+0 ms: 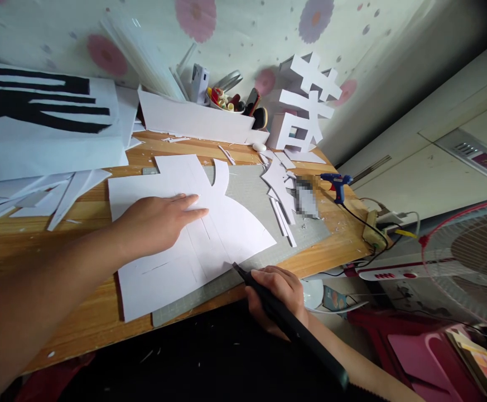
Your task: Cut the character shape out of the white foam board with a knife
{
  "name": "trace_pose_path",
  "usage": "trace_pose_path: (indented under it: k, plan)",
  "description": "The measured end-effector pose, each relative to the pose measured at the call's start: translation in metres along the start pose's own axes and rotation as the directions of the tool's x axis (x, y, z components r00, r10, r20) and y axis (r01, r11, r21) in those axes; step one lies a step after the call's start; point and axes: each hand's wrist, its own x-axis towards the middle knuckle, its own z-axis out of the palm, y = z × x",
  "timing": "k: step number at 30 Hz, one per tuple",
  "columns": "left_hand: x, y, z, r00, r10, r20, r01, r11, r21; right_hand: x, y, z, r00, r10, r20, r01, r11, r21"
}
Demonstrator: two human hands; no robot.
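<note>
A white foam board sheet point(210, 234), cut with a curved edge, lies on a grey cutting mat point(268, 195) on the wooden table point(80, 312). My left hand point(155, 220) lies flat on the sheet with fingers stretched out, pressing it down. My right hand point(279, 296) is closed round a long black knife point(285, 321). The knife's tip touches the sheet's near edge at the front of the mat.
White offcuts point(280, 195) lie on the mat's far right, with a blue glue gun point(336, 183) beyond. A white 3D character point(305, 103) and a box of tools point(226, 106) stand at the back. Printed sheets point(42, 123) lie far left; a fan point(473, 257) stands right.
</note>
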Motion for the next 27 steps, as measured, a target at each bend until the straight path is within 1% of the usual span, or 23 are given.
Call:
trace_pose_path:
  k: [6, 10, 13, 15, 16, 18, 20, 24, 27]
  plan:
    - [0.002, -0.003, 0.000, 1.000, -0.013, -0.008, 0.013, 0.999, -0.051, -0.003, -0.001, 0.000, 1.000, 0.022, -0.012, -0.022, 1.000, -0.008]
    - [0.001, -0.006, -0.002, 1.000, 0.019, -0.015, -0.020, 0.998, -0.055, -0.016, 0.002, 0.004, 0.992, 0.087, -0.089, -0.085, 0.996, 0.028]
    - [0.002, -0.009, 0.000, 0.999, 0.041, -0.026, -0.043, 0.998, -0.046, -0.026, 0.005, 0.002, 0.976, 0.149, -0.160, -0.141, 0.988, 0.056]
    - [0.003, -0.012, 0.003, 0.998, 0.052, -0.039, -0.054, 0.997, -0.054, -0.028, 0.009, 0.000, 0.952, 0.221, -0.211, -0.210, 0.975, 0.073]
    - [0.003, -0.014, 0.005, 0.997, 0.058, -0.047, -0.061, 0.996, -0.062, -0.027, 0.013, -0.002, 0.939, 0.268, -0.217, -0.255, 0.963, 0.087]
    - [0.003, -0.017, 0.008, 0.995, 0.076, -0.062, -0.081, 0.994, -0.078, -0.020, 0.022, -0.004, 0.905, 0.384, -0.182, -0.363, 0.922, 0.137]
    - [0.001, -0.019, 0.008, 0.993, 0.086, -0.076, -0.093, 0.991, -0.095, -0.011, 0.034, -0.004, 0.870, 0.471, -0.147, -0.434, 0.873, 0.225]
    - [-0.003, -0.022, 0.005, 0.991, 0.053, -0.119, -0.067, 0.991, -0.113, 0.007, 0.057, 0.003, 0.796, 0.563, -0.225, -0.455, 0.800, 0.392]
    - [-0.004, -0.021, 0.004, 0.989, 0.014, -0.149, -0.031, 0.993, -0.116, 0.013, 0.063, 0.010, 0.739, 0.634, -0.228, -0.478, 0.732, 0.487]
